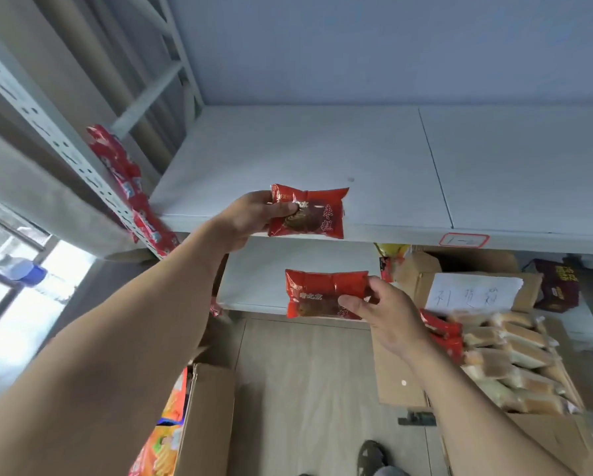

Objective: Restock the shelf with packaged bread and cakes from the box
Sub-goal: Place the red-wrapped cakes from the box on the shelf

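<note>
My left hand [254, 216] grips a red cake packet [317, 213] by its left end, holding it over the front edge of the white shelf [322, 156]. Lower down, my right hand [388, 316] pinches a second red cake packet [319, 292] by its right end, in front of the lower shelf. At the lower right an open cardboard box [515, 359] holds several pale bread packets and a few red packets [442, 333].
A strip of red packets [130, 190] hangs by the perforated shelf post on the left. Another cardboard box [202, 417] with orange snack bags stands at the lower left. A taped box with a paper label [473, 292] and a dark carton [556, 285] sit under the shelf.
</note>
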